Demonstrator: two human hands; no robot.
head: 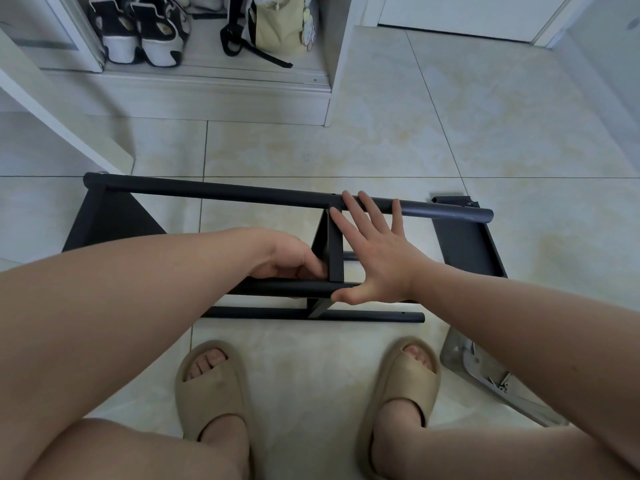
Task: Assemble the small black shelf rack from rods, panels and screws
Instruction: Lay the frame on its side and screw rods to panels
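The partly built black rack lies on its side on the tiled floor. Its upper far rod (221, 192) runs left to right, and a middle panel (334, 251) stands on edge between that rod and a near rod (277, 289). My right hand (374, 251) lies flat with straight fingers, fingertips on the far rod and thumb against the near rod. My left hand (291, 259) curls its fingers round the near rod just left of the middle panel. Another rod (363, 316) lies lower, on the floor. A loose black panel (467, 244) lies to the right. An end panel (107, 220) closes the left side.
A clear plastic bag of hardware (485, 372) lies on the floor at the right, under my right forearm. My feet in beige slippers (211, 386) stand just in front of the rack. A white cabinet with shoes (138, 32) and a bag (277, 26) is behind.
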